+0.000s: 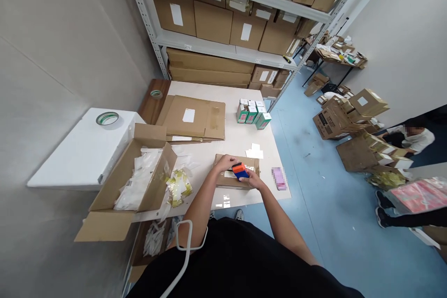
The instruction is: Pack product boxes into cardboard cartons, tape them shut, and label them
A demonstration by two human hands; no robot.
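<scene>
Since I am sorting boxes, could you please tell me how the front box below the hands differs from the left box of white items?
The front box is closed; the left box is open. The front box looks smaller than the left box. Both are brown cardboard.

Cartons [213,19] sit on the metal rack [216,48]; beyond, 1 cluttered table [333,60] stands.

Both forearms [203,198] extend forward, converging. Left hand [226,162]: fingers [233,159] bent inward. Right hand [253,180]: fingers curled in a grip.
</scene>
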